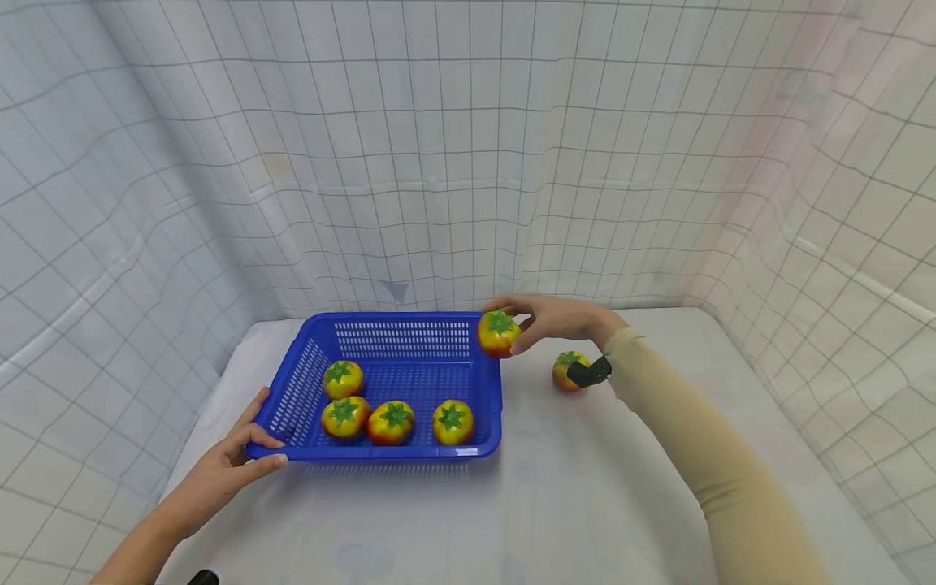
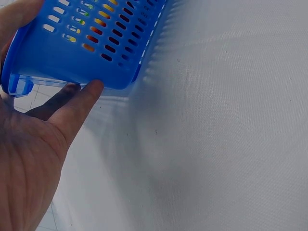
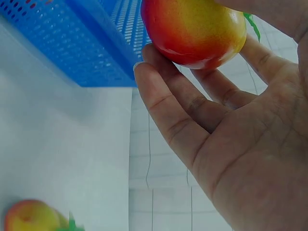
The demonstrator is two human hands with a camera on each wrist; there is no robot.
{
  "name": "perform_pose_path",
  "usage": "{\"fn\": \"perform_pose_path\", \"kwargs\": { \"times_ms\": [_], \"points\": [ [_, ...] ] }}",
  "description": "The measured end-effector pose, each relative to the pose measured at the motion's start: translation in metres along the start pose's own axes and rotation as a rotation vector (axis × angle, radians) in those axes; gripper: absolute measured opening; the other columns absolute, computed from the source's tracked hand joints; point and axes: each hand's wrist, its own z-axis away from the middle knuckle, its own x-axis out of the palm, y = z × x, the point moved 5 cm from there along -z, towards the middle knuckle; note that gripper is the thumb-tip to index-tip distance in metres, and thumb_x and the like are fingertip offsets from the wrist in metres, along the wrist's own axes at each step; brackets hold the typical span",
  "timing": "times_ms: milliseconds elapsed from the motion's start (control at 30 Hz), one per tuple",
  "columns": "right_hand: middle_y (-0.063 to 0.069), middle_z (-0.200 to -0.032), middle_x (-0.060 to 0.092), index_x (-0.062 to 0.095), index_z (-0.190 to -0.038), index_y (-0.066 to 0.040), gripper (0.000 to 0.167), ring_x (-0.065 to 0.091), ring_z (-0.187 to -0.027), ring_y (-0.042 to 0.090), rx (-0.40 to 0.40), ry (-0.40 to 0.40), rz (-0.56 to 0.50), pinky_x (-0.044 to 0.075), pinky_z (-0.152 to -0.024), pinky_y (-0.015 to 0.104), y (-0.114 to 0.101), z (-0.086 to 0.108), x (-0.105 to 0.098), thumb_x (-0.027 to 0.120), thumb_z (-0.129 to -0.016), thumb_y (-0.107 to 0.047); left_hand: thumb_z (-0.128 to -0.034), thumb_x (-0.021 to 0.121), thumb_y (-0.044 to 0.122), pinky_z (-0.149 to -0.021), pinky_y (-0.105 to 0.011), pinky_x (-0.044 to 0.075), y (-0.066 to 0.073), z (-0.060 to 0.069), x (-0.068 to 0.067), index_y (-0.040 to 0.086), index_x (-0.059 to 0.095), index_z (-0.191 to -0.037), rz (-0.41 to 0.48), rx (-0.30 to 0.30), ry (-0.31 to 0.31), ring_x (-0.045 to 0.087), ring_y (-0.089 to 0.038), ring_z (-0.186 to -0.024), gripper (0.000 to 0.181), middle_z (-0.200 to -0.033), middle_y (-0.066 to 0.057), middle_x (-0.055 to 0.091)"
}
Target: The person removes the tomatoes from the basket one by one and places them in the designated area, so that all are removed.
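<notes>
A blue plastic basket (image 1: pixel 409 382) with slotted walls stands on the white cloth, several red-and-yellow tomatoes (image 1: pixel 391 423) with green leafy tops inside. My left hand (image 1: pixel 219 471) grips its near left corner, with fingers against the outer wall in the left wrist view. Over the basket's far right corner, my right hand (image 1: pixel 552 318) holds another tomato (image 1: pixel 500 334) between thumb and fingers. The right wrist view shows this tomato (image 3: pixel 195 29) beside the basket's rim. One more tomato (image 1: pixel 566 371) lies on the cloth right of the basket, partly hidden by a black wrist piece.
A white cloth (image 1: pixel 585 487) covers the table. Grid-patterned white curtains (image 1: pixel 468 162) hang behind and along both sides of it. A dark rounded object (image 1: pixel 204 578) shows at the bottom edge near the left forearm.
</notes>
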Motion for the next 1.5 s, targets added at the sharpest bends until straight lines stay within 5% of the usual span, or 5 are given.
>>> {"fn": "perform_pose_path", "kwargs": {
  "times_ms": [433,867,1200,1500],
  "points": [
    [0.003,-0.158,0.034,0.047,-0.150,-0.038,0.076,0.029,-0.146,0.030,0.060,0.090,-0.010,0.030,-0.112,0.062,0.038,0.036,-0.022,0.083,-0.084,-0.031,-0.1026,0.065,0.025,-0.090,-0.004,0.027,0.001,0.000,-0.001,0.004,0.054,-0.114,0.000,0.002,0.000,-0.007,-0.055,-0.150,0.026,-0.169,0.015,-0.012],
    [0.003,-0.157,0.035,0.046,-0.148,-0.040,0.071,0.036,-0.142,0.027,0.100,0.121,-0.068,0.029,-0.114,0.059,0.070,0.069,-0.037,0.079,-0.087,-0.027,-0.1026,0.065,0.025,-0.091,-0.003,0.025,0.001,-0.001,-0.001,0.004,0.053,-0.115,0.006,-0.006,-0.003,-0.011,-0.052,-0.150,0.028,-0.169,0.015,-0.013],
    [0.009,-0.157,0.036,0.042,-0.152,-0.027,0.073,0.053,-0.128,0.032,0.107,0.151,-0.177,0.047,-0.102,0.045,0.091,0.092,-0.045,0.078,-0.090,-0.018,-0.1025,0.065,0.023,-0.091,-0.003,0.026,-0.001,-0.002,-0.001,0.004,0.053,-0.115,0.018,0.004,-0.007,-0.010,-0.054,-0.150,0.026,-0.169,0.015,-0.013],
    [0.014,-0.161,0.030,0.035,-0.156,-0.019,0.077,0.052,-0.130,0.032,0.148,0.192,-0.201,0.052,-0.098,0.043,0.115,0.109,-0.050,0.077,-0.092,-0.019,-0.1021,0.066,0.024,-0.091,-0.005,0.029,0.000,-0.003,-0.001,0.004,0.054,-0.114,0.005,0.003,-0.008,-0.007,-0.055,-0.150,0.026,-0.169,0.016,-0.012]
  ]
}}
